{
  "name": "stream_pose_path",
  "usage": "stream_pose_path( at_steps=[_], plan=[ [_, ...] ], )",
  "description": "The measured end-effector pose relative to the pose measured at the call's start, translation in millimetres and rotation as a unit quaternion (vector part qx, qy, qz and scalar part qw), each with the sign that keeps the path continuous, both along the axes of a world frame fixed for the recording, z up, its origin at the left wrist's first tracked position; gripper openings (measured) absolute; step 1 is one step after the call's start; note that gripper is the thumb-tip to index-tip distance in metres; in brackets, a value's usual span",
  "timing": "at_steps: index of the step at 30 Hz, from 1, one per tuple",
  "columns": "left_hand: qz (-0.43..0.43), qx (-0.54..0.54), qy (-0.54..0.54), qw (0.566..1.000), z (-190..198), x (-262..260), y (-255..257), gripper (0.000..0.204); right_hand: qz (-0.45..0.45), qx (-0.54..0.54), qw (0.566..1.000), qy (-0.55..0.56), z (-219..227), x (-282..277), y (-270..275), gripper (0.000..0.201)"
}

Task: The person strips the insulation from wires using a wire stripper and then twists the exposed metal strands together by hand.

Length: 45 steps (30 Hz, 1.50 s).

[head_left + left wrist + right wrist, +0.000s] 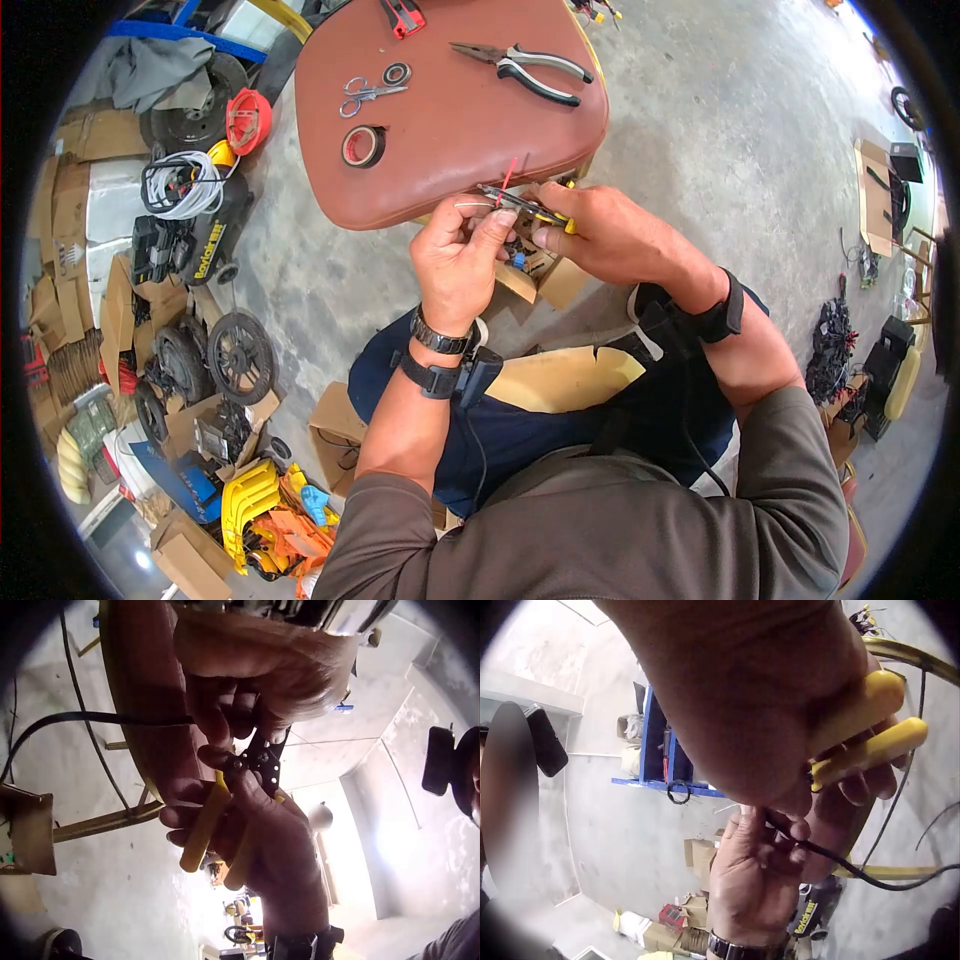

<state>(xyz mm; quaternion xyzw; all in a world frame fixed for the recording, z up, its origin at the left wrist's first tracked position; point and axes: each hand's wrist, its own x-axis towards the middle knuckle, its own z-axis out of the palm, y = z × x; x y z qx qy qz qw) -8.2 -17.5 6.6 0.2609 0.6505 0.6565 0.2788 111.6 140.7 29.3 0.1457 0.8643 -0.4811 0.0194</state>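
Observation:
My left hand (455, 265) pinches the end of a black cable (112, 718) between thumb and fingers. From that end a thin red wire (511, 170) stands up, and a white wire (472, 205) points left. My right hand (612, 232) grips wire strippers (202, 832), its fingers around their yellow handles. Their dark, flat head meets the wires right at the left fingertips. In the right wrist view the handles (877, 746) jut out past the right palm, and the cable trails off to the right. The wires inside the stripper head are hidden.
Ahead is a padded brown seat (450, 130) bearing long-nose pliers (525, 70), scissors (368, 94), a tape roll (362, 147), a small ring (397, 74) and a red cutter (403, 17). Below the hands is an open cardboard box (563, 283). Wheels (240, 355) and cartons crowd the left.

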Motion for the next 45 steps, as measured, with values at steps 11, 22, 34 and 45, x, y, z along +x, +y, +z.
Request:
stream_pose_path(
  at_steps=[11,22,34,45],
  plan=[
    [-0.004,-0.001,0.026,1.0,1,-3,-2,0.011,0.048,-0.044,0.997,-0.043,8,0,4,0.03],
    [-0.001,0.024,0.009,1.0,1,-1,-1,0.014,0.051,-0.071,0.994,-0.057,9,0,5,0.033],
    [-0.013,-0.005,0.002,1.0,-1,-1,-2,0.012,0.054,-0.029,0.996,-0.06,16,0,4,0.031],
    [-0.005,-0.005,-0.048,0.999,6,2,2,0.01,0.032,0.032,0.997,-0.057,13,0,1,0.026]
  ],
)
